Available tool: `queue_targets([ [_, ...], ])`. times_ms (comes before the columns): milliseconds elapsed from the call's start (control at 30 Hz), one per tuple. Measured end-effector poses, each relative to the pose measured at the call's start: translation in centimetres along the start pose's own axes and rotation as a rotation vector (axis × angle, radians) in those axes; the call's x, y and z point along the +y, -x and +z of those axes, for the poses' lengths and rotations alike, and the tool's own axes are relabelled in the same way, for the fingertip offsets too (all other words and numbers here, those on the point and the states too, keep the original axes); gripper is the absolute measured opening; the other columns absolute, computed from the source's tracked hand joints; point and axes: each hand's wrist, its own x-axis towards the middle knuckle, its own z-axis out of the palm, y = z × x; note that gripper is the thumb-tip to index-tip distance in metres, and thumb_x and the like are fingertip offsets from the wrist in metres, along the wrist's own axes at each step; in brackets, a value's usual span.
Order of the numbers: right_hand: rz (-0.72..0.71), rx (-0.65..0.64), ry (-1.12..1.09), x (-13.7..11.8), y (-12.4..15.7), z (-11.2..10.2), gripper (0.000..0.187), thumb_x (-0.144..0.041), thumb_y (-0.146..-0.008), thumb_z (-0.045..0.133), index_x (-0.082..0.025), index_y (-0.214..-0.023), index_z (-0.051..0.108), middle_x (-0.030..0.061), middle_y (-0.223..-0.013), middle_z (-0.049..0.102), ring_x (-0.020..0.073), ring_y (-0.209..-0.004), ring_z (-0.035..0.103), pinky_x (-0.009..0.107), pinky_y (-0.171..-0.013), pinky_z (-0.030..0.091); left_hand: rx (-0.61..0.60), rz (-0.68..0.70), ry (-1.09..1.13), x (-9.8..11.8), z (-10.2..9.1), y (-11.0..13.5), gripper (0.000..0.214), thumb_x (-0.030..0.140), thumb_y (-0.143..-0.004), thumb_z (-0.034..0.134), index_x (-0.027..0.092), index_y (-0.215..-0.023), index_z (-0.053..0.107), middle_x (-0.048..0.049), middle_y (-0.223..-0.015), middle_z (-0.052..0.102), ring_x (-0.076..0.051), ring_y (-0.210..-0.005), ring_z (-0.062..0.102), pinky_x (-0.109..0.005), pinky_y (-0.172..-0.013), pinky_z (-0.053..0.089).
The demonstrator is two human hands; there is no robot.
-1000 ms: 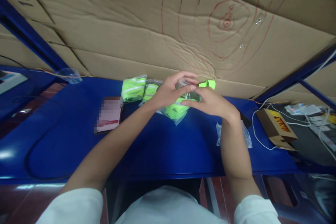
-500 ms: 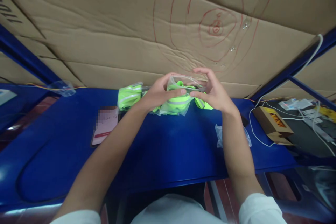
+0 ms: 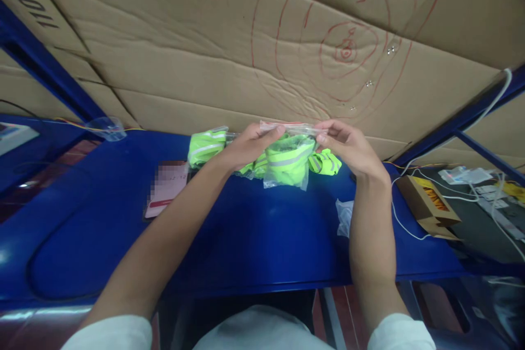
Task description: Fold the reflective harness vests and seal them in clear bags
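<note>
A clear plastic bag [image 3: 305,180] hangs between my two hands. Inside it is a folded neon-yellow piece of fabric with grey reflective stripes [image 3: 289,161]. My left hand [image 3: 252,145] pinches the left end of the bag's top edge, thumb on the near side. At the other end of that edge, my right hand [image 3: 344,142] grips with thumb and fingers. Behind the left hand lies another bagged neon bundle [image 3: 207,147]. A loose neon striped bundle [image 3: 326,163] rests on the table below my right hand. More neon fabric is partly hidden behind the held bag.
The blue table [image 3: 254,246] carries a phone with a pink screen [image 3: 164,191] on the left and a crumpled plastic bag [image 3: 343,216] by my right forearm. A cardboard box [image 3: 429,202] and white cables stand at the right. Cardboard [image 3: 184,54] walls the back.
The bag's mouth, rounded and gaping before, is now stretched flat between my hands. My right hand has moved slightly right and down, and the loose neon bundle shows more.
</note>
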Motion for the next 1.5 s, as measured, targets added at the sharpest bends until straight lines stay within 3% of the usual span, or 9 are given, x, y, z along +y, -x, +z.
queue_targets([
  [167,-0.060,0.081,0.053,0.1,-0.3,0.7,0.044,-0.055,-0.068,0.095,-0.019,-0.076,0.071,0.0007,-0.074,0.072,0.0100,-0.061,0.062,0.024,-0.060,0.055,0.044,-0.047,-0.082,0.0,-0.8,0.0,0.053,0.068,-0.095,0.064,0.026,-0.122,0.081,-0.0071,-0.122,0.079,-0.027,-0.127,0.070,-0.035,-0.115,0.051],
  [367,-0.111,0.109,0.099,-0.1,-0.5,1.7,0.045,-0.059,-0.073,0.091,-0.018,-0.076,0.072,0.0018,-0.070,0.072,0.0122,-0.064,0.065,0.025,-0.059,0.055,0.325,-0.030,-0.227,0.0,-1.6,0.0,0.053,0.069,-0.085,0.074,0.019,-0.098,0.085,-0.0077,-0.096,0.082,-0.028,-0.106,0.076,-0.038,-0.101,0.060],
  [467,-0.066,0.027,0.094,-0.3,-0.3,1.3,0.043,-0.058,-0.076,0.089,-0.018,-0.081,0.073,0.0033,-0.078,0.075,0.0120,-0.067,0.066,0.026,-0.064,0.056,0.278,-0.017,-0.199,0.2,-1.6,0.1,0.044,0.063,-0.088,0.074,0.021,-0.096,0.086,-0.0068,-0.099,0.082,-0.027,-0.108,0.076,-0.038,-0.106,0.058],
  [633,-0.042,0.035,0.122,-0.3,-0.1,0.6,0.043,-0.057,-0.078,0.089,-0.018,-0.082,0.071,0.0021,-0.075,0.073,0.0111,-0.065,0.064,0.025,-0.063,0.053,0.120,-0.039,-0.040,0.7,-1.4,0.3,0.038,0.055,-0.091,0.075,0.022,-0.107,0.085,-0.0072,-0.105,0.082,-0.031,-0.115,0.074,-0.043,-0.110,0.056],
  [900,-0.119,0.088,0.275,0.4,-0.3,0.8,0.044,-0.063,-0.085,0.079,-0.020,-0.087,0.070,0.0010,-0.080,0.068,0.0134,-0.072,0.061,0.027,-0.065,0.050,0.187,-0.070,0.017,-0.4,-0.9,0.0,0.048,0.063,-0.088,0.075,0.021,-0.109,0.084,-0.0099,-0.106,0.082,-0.030,-0.115,0.074,-0.040,-0.105,0.059],
  [1100,-0.074,-0.028,0.194,-0.4,0.3,0.2,0.040,-0.058,-0.086,0.081,-0.020,-0.089,0.071,0.0039,-0.090,0.073,0.0155,-0.080,0.067,0.030,-0.075,0.054,0.256,-0.054,0.002,-0.7,-0.4,-0.3,0.052,0.065,-0.090,0.071,0.019,-0.111,0.082,-0.0084,-0.101,0.082,-0.028,-0.112,0.075,-0.038,-0.099,0.061],
  [1267,-0.126,0.067,0.250,-0.6,0.4,0.5,0.029,-0.046,-0.090,0.078,-0.020,-0.082,0.070,0.0025,-0.079,0.071,0.0149,-0.074,0.063,0.031,-0.073,0.051,0.363,-0.009,-0.098,-0.9,-0.5,-0.3,0.056,0.069,-0.091,0.068,0.018,-0.105,0.082,-0.0080,-0.103,0.082,-0.025,-0.106,0.076,-0.035,-0.098,0.060],
  [1433,-0.211,0.282,0.351,-0.1,0.1,1.5,0.022,-0.031,-0.087,0.074,-0.022,-0.073,0.058,-0.0027,-0.065,0.059,0.0123,-0.063,0.053,0.028,-0.063,0.041,0.323,0.044,-0.090,-0.1,0.2,-0.2,0.054,0.069,-0.093,0.065,0.019,-0.102,0.083,-0.0070,-0.101,0.082,-0.024,-0.106,0.075,-0.036,-0.103,0.058],
  [1500,-0.230,0.286,0.395,0.1,-0.1,1.7,0.021,-0.032,-0.089,0.072,-0.023,-0.076,0.058,-0.0028,-0.067,0.059,0.0123,-0.064,0.052,0.028,-0.063,0.041,0.335,0.057,-0.127,-0.1,0.4,-0.3,0.053,0.069,-0.094,0.064,0.020,-0.101,0.084,-0.0063,-0.100,0.082,-0.024,-0.105,0.075,-0.037,-0.104,0.058],
])
